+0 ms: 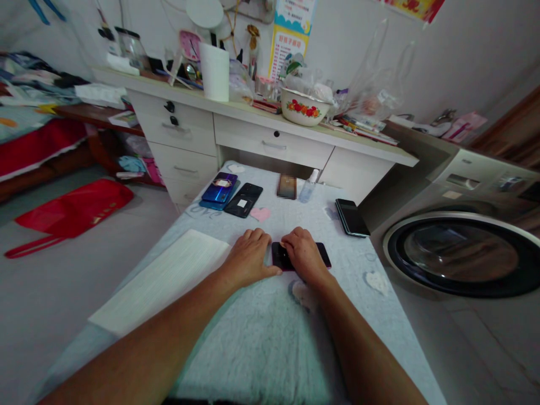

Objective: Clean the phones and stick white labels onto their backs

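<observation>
A black smartphone (324,256) with a reddish edge lies flat on the cloth-covered table, screen up. At its left end my left hand (250,256) rests on the cloth, thumb and fingers bracketing the phone's end and steadying it. My right hand (302,253) is on top of the screen with its fingers bent and pressed together. A small pale bit shows at those fingertips, too small to name. The right hand covers the middle of the phone.
A long whitish board or sheet (160,281) lies left. Farther back are stacked blue phones (220,188), a black phone (244,200), a blurred brown card-like item (287,186), a spray bottle (309,187) and stacked dark phones (352,217). A washing machine (472,185) stands right.
</observation>
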Action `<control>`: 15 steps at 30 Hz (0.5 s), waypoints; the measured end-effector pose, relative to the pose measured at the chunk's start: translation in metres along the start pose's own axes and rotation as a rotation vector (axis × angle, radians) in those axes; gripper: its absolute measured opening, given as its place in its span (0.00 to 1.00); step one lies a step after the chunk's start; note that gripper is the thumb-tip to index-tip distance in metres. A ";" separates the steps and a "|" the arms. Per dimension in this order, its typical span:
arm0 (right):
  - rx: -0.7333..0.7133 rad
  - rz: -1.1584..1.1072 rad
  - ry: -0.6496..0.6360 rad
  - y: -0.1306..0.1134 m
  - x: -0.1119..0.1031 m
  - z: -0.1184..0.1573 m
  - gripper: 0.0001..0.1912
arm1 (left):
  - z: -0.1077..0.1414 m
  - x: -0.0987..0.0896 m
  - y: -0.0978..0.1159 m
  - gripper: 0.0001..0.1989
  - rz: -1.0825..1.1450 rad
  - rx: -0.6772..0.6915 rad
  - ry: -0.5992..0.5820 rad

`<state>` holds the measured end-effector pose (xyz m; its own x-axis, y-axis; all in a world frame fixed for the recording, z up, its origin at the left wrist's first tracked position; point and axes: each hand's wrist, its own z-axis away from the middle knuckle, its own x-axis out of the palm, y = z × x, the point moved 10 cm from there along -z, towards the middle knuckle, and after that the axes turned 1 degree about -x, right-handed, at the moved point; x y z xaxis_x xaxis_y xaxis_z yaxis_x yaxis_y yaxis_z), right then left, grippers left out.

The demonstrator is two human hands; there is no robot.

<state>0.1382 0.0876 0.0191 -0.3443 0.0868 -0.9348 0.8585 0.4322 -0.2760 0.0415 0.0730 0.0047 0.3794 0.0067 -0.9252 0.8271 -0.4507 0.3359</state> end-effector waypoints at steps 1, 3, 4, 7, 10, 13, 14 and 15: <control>-0.014 -0.021 -0.003 -0.003 0.001 0.000 0.12 | 0.000 0.000 0.000 0.29 0.000 -0.001 -0.002; -0.047 -0.067 -0.011 -0.009 0.002 0.000 0.12 | 0.000 0.000 0.000 0.28 0.000 -0.005 -0.003; -0.066 -0.089 -0.013 -0.011 0.003 0.000 0.11 | 0.000 0.000 -0.001 0.28 0.000 -0.006 -0.003; -0.124 -0.141 -0.021 -0.017 0.002 0.001 0.11 | 0.000 0.000 -0.001 0.28 -0.001 -0.001 -0.007; -0.159 -0.181 -0.040 -0.019 0.003 0.002 0.12 | 0.000 0.001 -0.001 0.29 -0.003 0.015 -0.019; -0.187 -0.209 -0.047 -0.021 0.002 0.004 0.12 | 0.000 0.001 0.000 0.28 -0.002 0.021 -0.030; -0.197 -0.214 -0.047 -0.022 0.002 0.004 0.13 | 0.000 0.002 -0.001 0.28 -0.001 0.018 -0.031; -0.207 -0.218 -0.049 -0.023 0.002 0.005 0.13 | 0.000 0.002 -0.001 0.28 0.001 0.014 -0.032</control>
<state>0.1197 0.0738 0.0224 -0.4888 -0.0692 -0.8696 0.6690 0.6101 -0.4246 0.0414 0.0737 0.0029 0.3666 -0.0220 -0.9301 0.8206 -0.4634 0.3344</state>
